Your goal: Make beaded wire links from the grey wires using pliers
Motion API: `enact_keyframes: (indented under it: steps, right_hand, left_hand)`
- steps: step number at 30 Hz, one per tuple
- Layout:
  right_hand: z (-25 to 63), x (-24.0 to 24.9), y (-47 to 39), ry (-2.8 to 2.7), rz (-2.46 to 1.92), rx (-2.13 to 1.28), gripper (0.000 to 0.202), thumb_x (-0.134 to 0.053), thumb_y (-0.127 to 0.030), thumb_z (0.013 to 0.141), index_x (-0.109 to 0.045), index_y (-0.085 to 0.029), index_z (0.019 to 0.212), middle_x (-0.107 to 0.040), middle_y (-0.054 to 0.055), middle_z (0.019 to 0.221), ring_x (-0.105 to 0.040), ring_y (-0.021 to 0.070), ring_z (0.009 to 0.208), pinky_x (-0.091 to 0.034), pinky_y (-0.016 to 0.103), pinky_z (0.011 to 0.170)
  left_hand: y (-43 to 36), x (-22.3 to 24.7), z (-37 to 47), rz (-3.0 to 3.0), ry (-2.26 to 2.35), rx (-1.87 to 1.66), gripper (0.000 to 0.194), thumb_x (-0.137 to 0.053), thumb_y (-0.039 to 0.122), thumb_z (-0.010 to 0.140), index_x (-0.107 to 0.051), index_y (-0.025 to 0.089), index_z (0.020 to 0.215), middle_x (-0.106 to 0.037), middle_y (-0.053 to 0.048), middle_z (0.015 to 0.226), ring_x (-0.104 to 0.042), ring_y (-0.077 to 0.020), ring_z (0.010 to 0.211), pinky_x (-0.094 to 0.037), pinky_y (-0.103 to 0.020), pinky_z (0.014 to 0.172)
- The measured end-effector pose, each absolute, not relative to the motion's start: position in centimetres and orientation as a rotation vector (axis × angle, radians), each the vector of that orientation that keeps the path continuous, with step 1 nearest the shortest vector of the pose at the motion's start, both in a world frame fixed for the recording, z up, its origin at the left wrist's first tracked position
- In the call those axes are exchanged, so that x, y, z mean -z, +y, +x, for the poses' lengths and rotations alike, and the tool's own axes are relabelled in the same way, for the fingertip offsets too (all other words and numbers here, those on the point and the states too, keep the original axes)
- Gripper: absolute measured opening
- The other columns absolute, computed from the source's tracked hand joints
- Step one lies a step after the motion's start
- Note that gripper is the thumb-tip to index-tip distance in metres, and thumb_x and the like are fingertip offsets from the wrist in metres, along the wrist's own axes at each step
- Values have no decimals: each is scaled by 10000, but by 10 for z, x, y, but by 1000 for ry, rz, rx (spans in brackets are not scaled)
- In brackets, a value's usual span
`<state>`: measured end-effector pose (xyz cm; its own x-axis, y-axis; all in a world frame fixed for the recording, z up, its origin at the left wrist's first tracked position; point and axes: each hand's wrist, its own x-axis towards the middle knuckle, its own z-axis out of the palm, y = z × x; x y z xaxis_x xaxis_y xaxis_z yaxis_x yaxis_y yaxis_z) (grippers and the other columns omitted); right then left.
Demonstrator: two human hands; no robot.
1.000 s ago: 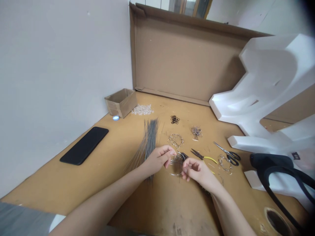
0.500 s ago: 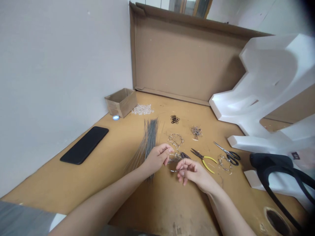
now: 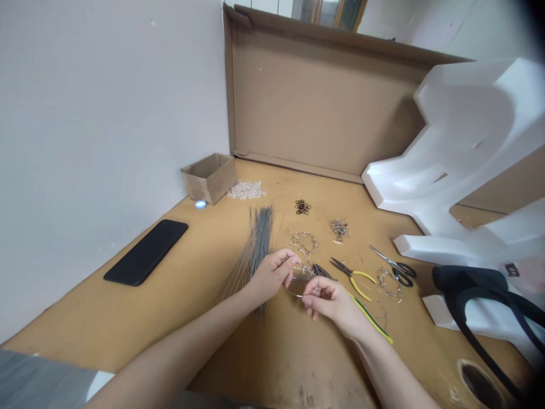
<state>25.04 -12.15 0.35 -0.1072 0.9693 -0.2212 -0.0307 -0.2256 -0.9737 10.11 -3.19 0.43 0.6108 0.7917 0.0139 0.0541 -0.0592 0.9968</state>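
Between my two hands is a thin, curved metal wire (image 3: 293, 294), bent into a loop. My left hand (image 3: 272, 274) pinches it on one side, fingers closed. On the other side my right hand (image 3: 327, 298) grips the wire between thumb and fingers, near a small bright piece on it. Beneath and behind my left hand lies a bundle of straight grey wires (image 3: 260, 233). Just beyond the hands rests a ring of bent wire (image 3: 304, 243). More wire pieces (image 3: 303, 272) lie between the hands, partly hidden. A green-and-yellow tool handle (image 3: 374, 324) shows beside my right wrist.
Yellow-handled pliers (image 3: 355, 278), scissors (image 3: 394, 266) and another wire ring (image 3: 389, 284) lie to the right. Farther back are black rings (image 3: 302, 207), small metal parts (image 3: 340, 228), clear beads (image 3: 247, 190) and a cardboard box (image 3: 210, 177). A black phone (image 3: 147, 251) lies left; white foam (image 3: 468, 130) stands right.
My right hand has shifted slightly and closed its fingers more tightly on the wire. The green-and-yellow handle beside my right wrist has come into view. My left hand stays in place.
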Motion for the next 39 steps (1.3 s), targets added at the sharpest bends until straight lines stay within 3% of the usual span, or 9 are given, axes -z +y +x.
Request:
enact_keyframes:
  steps: [5, 14, 25, 29, 33, 39]
  right_hand:
    - [262, -12, -119, -1048, -1296, -1405, 215, -675, -335, 679, -561, -154, 696, -567, -22, 568, -530, 81, 481, -437, 195, 459]
    - [271, -9, -114, -897, -1348, -1420, 227, -659, -350, 697, -564, -145, 709, -587, -12, 597, -550, 83, 496, -426, 184, 460]
    - [271, -9, -115, -901, -1374, -1466, 261, -618, -390, 722, -604, -136, 779, -624, 3, 587, -571, 88, 480, -437, 199, 501]
    - [268, -8, -115, -952, -1416, -1413, 259, -618, -404, 713, -598, -147, 731, -584, -26, 493, -520, 80, 410, -430, 203, 459]
    - [263, -6, -115, -994, -1404, -1417, 271, -615, -415, 712, -567, -149, 724, -586, -27, 491, -529, 88, 404, -437, 217, 456]
    - [257, -4, -114, -1102, -1378, -1320, 296, -644, -405, 684, -495, -187, 818, -600, -50, 499, -561, 114, 421, -472, 257, 495]
  left_hand:
    - [-31, -5, 100, 1498, 717, -732, 239, -411, 370, 831, -513, 157, 796, -427, 83, 409, -382, -69, 409, -335, -193, 503]
    - [-39, -1, 105, 1483, 520, -465, 249, -457, 382, 803, -517, 142, 774, -594, 7, 520, -530, -96, 493, -423, -220, 549]
    - [-39, 1, 107, 1466, 544, -507, 256, -459, 385, 807, -512, 138, 765, -620, -16, 557, -567, -111, 535, -445, -237, 574]
    - [-40, -1, 106, 1465, 550, -483, 237, -504, 376, 779, -523, 140, 779, -601, -5, 574, -548, -104, 543, -431, -231, 577]
    - [-40, -3, 105, 1562, 634, -487, 210, -508, 345, 772, -547, 139, 781, -497, 47, 507, -437, -73, 471, -344, -194, 503]
    - [-39, -3, 105, 1596, 653, -533, 174, -505, 311, 762, -546, 143, 737, -539, 28, 624, -456, -84, 573, -346, -202, 576]
